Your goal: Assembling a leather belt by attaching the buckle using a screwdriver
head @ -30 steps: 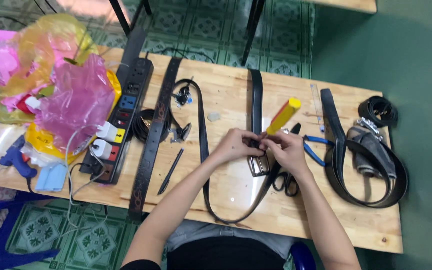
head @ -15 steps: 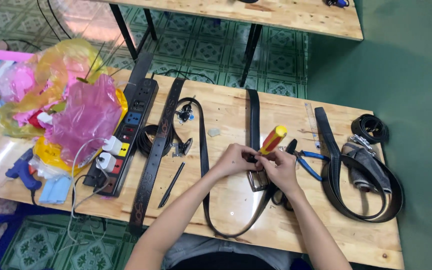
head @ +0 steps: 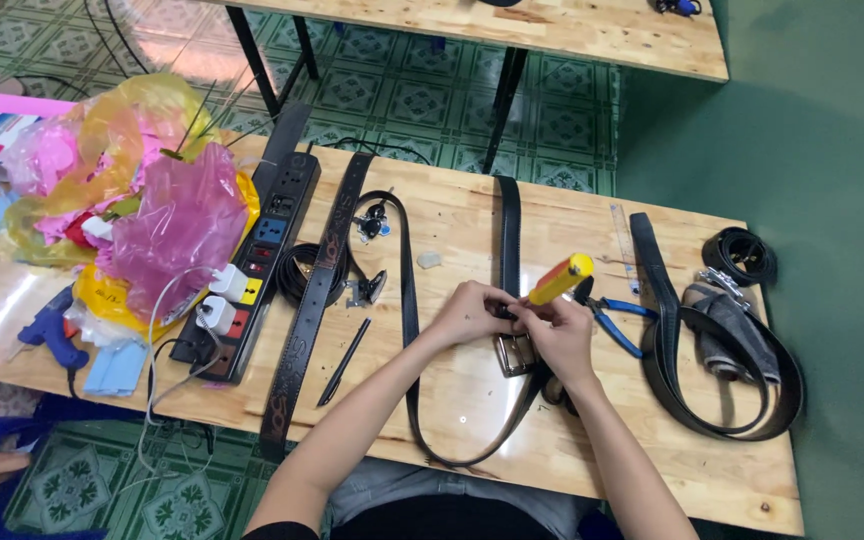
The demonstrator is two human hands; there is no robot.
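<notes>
Head view. The left hand (head: 470,312) and the right hand (head: 555,335) meet over the middle of the wooden bench (head: 472,215), fingertips touching.

Right hand: its grip is pressed together around a screwdriver with a yellow handle (head: 560,279). The handle stands out above the knuckles, tilted up and to the right. The tip is hidden between the two hands.

Left hand: its grip is pinched on the black belt (head: 509,232) at the point where both hands meet. What exactly lies under the fingertips cannot be told.

Location of the belt relative to the grip: one length runs straight away from the hands toward the far edge of the bench. The other part loops from the hands down toward the near edge, curves left, and climbs up past the left forearm. The metal buckle (head: 515,354) lies flat on the bench just below the hands, touching the right hand's lower edge.

Surroundings: blue-handled pliers (head: 614,322) lie just right of the right hand. A black pen (head: 344,361) lies left of the left forearm. A brown embossed belt (head: 314,305) and a black power strip (head: 257,268) lie farther left, well apart from the hands.
</notes>
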